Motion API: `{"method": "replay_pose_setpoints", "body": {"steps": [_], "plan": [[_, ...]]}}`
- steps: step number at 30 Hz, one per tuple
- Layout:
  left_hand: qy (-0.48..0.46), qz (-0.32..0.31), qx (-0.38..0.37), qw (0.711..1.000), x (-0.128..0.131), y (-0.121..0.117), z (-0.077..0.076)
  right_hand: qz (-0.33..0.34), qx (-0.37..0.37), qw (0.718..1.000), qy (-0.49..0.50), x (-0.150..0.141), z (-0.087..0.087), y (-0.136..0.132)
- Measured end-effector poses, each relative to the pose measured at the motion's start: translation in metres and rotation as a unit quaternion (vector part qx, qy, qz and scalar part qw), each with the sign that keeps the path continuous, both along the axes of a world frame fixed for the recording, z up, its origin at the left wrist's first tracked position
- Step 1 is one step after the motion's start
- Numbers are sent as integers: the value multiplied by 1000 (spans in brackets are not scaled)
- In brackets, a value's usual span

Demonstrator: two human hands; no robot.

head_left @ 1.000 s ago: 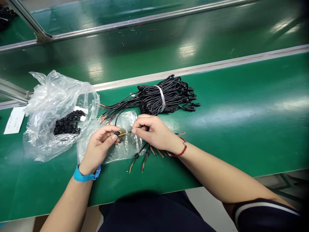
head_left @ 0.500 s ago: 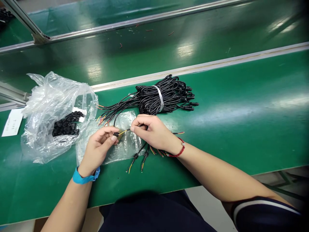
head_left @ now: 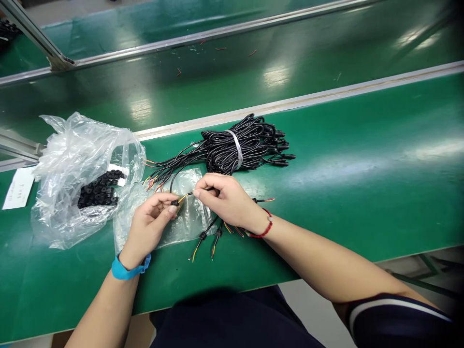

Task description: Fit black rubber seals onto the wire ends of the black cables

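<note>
My left hand pinches a small black grommet between thumb and fingertips. Yellow wire ends of a black cable run to the grommet. My right hand is closed on that cable, close to where its sheath ends. Below my hands, two cable ends carry black grommets and show bare coloured wires. Behind my right hand lies a bundle of black cables, bound with a white tie. Under both hands is a flat clear plastic bag.
On the left, an open clear bag holds a heap of black grommets. A white paper label lies beside it. A metal rail runs behind the green bench. Red wire scraps lie beyond it.
My hands keep nearly the same pose, grommet and cable still held close together. The whole view has shifted slightly.
</note>
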State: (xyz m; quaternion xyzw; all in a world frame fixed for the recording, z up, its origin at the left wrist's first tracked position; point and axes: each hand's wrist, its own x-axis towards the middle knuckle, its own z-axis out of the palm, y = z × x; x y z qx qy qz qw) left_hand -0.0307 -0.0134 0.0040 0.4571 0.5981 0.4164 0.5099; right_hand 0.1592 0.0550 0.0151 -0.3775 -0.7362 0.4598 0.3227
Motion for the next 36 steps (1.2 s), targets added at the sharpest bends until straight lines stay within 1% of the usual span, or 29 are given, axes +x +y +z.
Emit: {"method": "replay_pose_setpoints", "body": {"steps": [4,7,12,16,19,21,23,26,29,31,33,36], "plan": [[-8,0,-2,1000,0,-1,0,1,5,1000,0,0,0,0],[-25,5,-9,1000,0,-1,1,18,26,999,-20,0,1,0],[-41,6,-22,999,4,-1,4,60,90,993,-56,1,-1,0],[-60,2,-43,997,12,0,3,101,154,981,-52,1,-6,1],[-86,19,-29,996,17,0,1,111,201,972,-52,1,-10,2],[-84,25,-6,996,19,0,1,118,209,970,-48,2,-10,3],[-60,23,27,998,20,0,0,123,180,976,-31,3,-9,3],[0,-2,88,996,21,-3,-1,131,94,987,-7,4,-7,4],[76,-39,145,986,24,-4,-3,142,5,990,13,4,-10,4],[123,-47,166,977,25,-3,-4,133,-33,990,25,3,-14,4],[146,-38,167,974,25,-1,-5,122,-44,991,27,0,-17,3],[107,-29,127,986,23,1,-6,109,-18,994,17,-4,-18,3]]}}
